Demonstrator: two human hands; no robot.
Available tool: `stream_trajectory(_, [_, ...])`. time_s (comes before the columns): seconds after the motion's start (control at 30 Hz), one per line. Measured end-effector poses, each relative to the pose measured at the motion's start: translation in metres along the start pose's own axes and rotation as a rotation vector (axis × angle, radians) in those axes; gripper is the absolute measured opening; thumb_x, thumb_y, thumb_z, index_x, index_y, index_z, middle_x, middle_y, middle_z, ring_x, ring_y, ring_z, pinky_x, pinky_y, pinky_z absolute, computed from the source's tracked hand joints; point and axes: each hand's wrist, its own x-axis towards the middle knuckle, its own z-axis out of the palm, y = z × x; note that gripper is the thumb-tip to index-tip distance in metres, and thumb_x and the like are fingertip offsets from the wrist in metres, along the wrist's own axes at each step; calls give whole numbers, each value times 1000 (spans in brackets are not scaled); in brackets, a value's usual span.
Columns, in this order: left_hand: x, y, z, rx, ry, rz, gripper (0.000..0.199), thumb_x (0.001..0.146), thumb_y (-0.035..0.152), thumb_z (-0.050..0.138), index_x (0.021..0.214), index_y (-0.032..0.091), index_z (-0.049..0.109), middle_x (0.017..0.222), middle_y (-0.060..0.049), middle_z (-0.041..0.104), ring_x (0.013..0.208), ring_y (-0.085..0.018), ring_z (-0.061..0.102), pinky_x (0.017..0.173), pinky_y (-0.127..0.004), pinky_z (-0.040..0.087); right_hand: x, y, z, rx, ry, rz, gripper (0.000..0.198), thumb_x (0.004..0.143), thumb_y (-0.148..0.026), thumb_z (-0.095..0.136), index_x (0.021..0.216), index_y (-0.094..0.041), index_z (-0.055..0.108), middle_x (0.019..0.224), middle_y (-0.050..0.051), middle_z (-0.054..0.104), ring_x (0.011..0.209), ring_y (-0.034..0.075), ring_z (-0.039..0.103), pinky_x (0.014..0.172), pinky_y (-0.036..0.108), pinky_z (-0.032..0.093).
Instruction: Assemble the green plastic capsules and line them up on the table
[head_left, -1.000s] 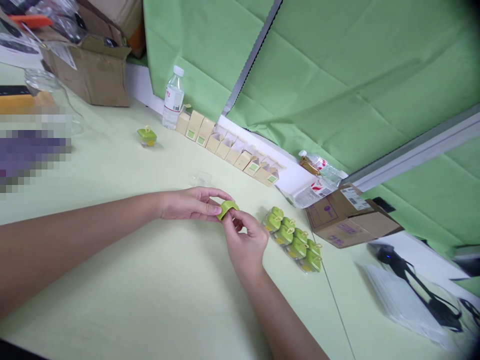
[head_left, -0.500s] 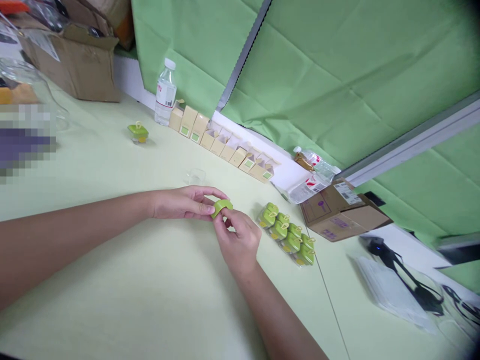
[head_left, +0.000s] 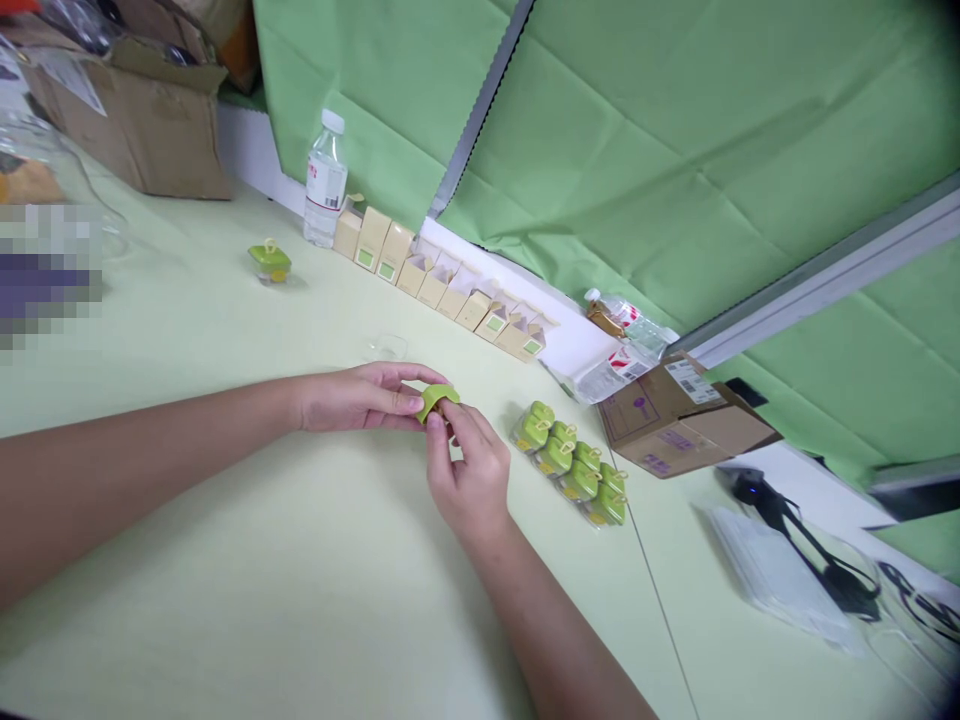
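Observation:
Above the table, my left hand (head_left: 375,395) pinches a small green lid (head_left: 436,397) between thumb and fingers. The lid is tilted, with its hollow side towards me. My right hand (head_left: 474,465) is closed at the lid's right side, its index finger reaching into the hollow and its thumb just below. Whatever else those fingertips hold is hidden. Behind my left hand lies a small clear plastic cup (head_left: 386,348). To the right stand several small clear boxes with green lids (head_left: 581,478), each with a yellow loop, in two rows.
One more green-lidded box (head_left: 270,262) stands at the back left. Small beige cartons (head_left: 435,280) line the wall beside an upright water bottle (head_left: 325,180). Cardboard boxes (head_left: 682,415) stand at both sides. Plastic sleeves (head_left: 776,580) and a black device with cables (head_left: 810,545) lie at right.
My right thumb has dropped away from the lid's lower edge, and the index finger reaches into its hollow. The lid has tilted slightly in my left hand. The view has shifted a little.

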Motion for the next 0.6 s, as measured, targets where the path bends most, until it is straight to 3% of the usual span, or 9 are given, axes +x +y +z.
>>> stream_trajectory(0.1, [0, 2, 0, -30, -15, 2, 45, 85, 28, 71, 128, 24, 59, 117, -5, 68, 117, -22, 62, 108, -39, 45, -1, 0, 1, 54, 14, 23, 29, 95, -17, 49, 119, -21, 64, 98, 8, 72, 84, 18, 69, 74, 32, 57])
stream_trajectory(0.27, [1, 3, 0, -28, -68, -12, 45, 88, 30, 67, 132, 24, 57, 123, -6, 66, 120, -23, 60, 108, -39, 46, 0, 1, 2, 126, 87, 106, 19, 91, -18, 58, 107, -21, 67, 92, 4, 75, 73, 15, 69, 68, 28, 58])
stream_trajectory(0.43, [4, 0, -2, -88, -92, -22, 42, 93, 37, 59, 132, 22, 58, 128, -9, 64, 119, -24, 60, 108, -41, 46, 2, -3, 1, 215, 116, 213, 13, 90, -20, 61, 101, -20, 67, 89, 2, 75, 77, 14, 71, 70, 27, 58])
stream_trajectory(0.6, [7, -2, -3, -8, -25, -20, 37, 92, 32, 60, 127, 22, 63, 127, -7, 66, 121, -24, 59, 109, -40, 44, 2, -5, 2, 221, 108, 204, 11, 90, -22, 60, 98, -21, 68, 86, 2, 75, 74, 14, 70, 70, 27, 58])
